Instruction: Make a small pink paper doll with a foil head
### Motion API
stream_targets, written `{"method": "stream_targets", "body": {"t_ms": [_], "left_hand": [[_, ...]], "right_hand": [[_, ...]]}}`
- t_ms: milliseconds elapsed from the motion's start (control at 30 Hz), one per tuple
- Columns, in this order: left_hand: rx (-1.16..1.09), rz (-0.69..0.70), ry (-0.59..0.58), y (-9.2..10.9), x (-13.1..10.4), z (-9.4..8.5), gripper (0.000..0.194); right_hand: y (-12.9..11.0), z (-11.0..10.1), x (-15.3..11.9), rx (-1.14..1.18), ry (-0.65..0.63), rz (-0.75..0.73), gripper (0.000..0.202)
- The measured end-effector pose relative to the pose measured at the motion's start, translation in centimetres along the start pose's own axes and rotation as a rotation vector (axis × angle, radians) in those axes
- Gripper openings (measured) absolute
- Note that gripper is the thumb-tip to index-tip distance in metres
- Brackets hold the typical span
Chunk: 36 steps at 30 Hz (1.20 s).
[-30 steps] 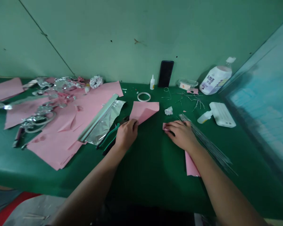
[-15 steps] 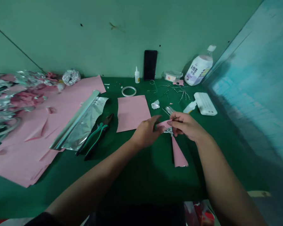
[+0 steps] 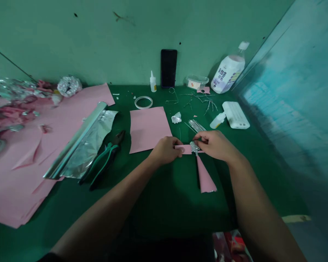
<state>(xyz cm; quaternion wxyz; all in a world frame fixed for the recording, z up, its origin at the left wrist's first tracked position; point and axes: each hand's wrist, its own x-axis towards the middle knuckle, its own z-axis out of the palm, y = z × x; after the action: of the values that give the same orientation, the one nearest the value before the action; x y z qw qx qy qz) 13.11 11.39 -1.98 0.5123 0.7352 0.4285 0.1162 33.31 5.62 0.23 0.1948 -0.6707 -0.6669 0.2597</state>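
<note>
Left hand [image 3: 168, 150]: thumb and fingers clamped on left end of pink paper strip [image 3: 186, 149]. Right hand [image 3: 211, 145]: fingertips at foil piece [image 3: 194, 147], near the strip's right end; can't tell if they're pinched shut. Strip lies across the foil, just beyond the narrow far end of pink cone [image 3: 206, 176], which flares toward the near side. Thin wires [image 3: 196, 125] at far side of right hand. Pink sheet [image 3: 149, 129] flat, left and far of left hand; pliers [image 3: 106, 160] left of that, then foil roll [image 3: 75, 140]. Tape ring [image 3: 143, 102] beyond the sheet. Phone [image 3: 168, 68] upright against far wall, white bottle [image 3: 228, 72] far right.
</note>
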Motion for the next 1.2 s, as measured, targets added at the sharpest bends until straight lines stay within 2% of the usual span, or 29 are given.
{"method": "stream_targets", "body": {"t_ms": [167,300,400,467,600,733,800,900,1000,1200], "left_hand": [[-0.091,0.035,0.022,-0.2,-0.3,-0.1,0.013],[-0.36,0.024,0.167,-0.1,-1.2,0.0,0.015],[-0.534,0.024,0.284,0.1,-1.9,0.2,0.018],[-0.561,0.088,0.286,0.1,-2.2,0.4,0.021],[-0.452,0.237,0.206,-0.3,-2.3,0.3,0.034],[-0.34,0.203,0.367,-0.7,-2.1,-0.3,0.039],[-0.415,0.214,0.308,-0.8,-1.9,-0.7,0.047],[-0.538,0.259,0.154,-0.6,-1.9,-1.1,0.035],[-0.674,0.23,0.11,-0.6,-1.9,-1.4,0.025],[-0.92,0.174,-0.004,-1.2,-1.6,-1.9,0.018]], "right_hand": [[0.0,0.4,0.1,0.016,0.093,-0.098,0.016],[-1.4,1.1,-0.3,0.069,0.252,-0.287,0.019],[-3.0,2.3,-0.7,-0.01,0.229,-0.35,0.033],[-3.8,3.2,-0.8,-0.073,0.263,-0.347,0.042],[-4.0,4.1,-0.5,0.039,0.393,-0.314,0.02],[-3.8,3.7,-0.3,0.407,0.313,-0.113,0.024],[-4.0,3.5,-0.3,0.591,0.206,-0.051,0.024],[-4.2,3.4,-0.3,0.746,0.09,-0.015,0.024],[-4.0,3.6,-0.2,0.862,0.084,0.012,0.025],[-3.0,3.9,0.0,1.025,0.055,-0.023,0.02]]}}
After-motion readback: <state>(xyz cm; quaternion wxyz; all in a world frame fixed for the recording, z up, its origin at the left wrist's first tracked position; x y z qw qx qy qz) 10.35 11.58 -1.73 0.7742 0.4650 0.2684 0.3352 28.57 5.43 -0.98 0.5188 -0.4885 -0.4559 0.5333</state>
